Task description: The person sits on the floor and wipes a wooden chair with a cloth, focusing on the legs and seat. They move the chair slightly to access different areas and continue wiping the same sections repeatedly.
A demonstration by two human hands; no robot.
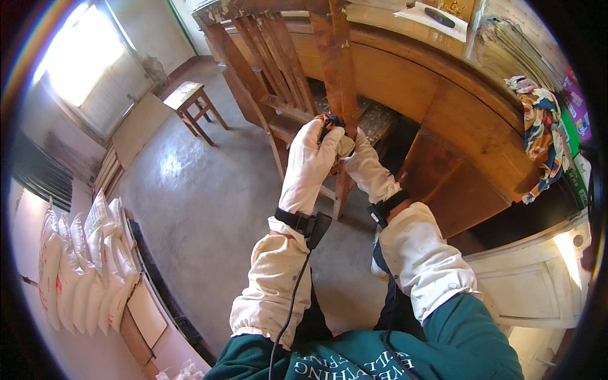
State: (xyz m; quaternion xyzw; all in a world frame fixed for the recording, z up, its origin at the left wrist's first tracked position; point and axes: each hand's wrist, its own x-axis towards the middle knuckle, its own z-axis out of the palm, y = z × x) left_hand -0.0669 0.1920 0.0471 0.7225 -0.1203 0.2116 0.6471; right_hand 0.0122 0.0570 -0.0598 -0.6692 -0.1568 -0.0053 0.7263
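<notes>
A wooden chair (339, 76) with a slatted back stands before me, its brown finish worn and scuffed. My left hand (320, 140), in a pale fabric glove, is closed around a bunched dark and orange cloth (332, 122) at the chair's near back post. On the post's right side is my right hand (359, 147), also gloved; its fingers are partly hidden behind the post, so its hold is unclear. Both hands are close together, low on the post. Black straps with small devices circle both wrists.
A long wooden desk (468, 133) curves behind the chair, bearing papers and a dark object. Patterned cloth (541, 135) hangs at its right end. A small wooden stool (190, 97) stands at the left, near stacked white sacks (88, 270). A pale cabinet (527, 289) is at the lower right.
</notes>
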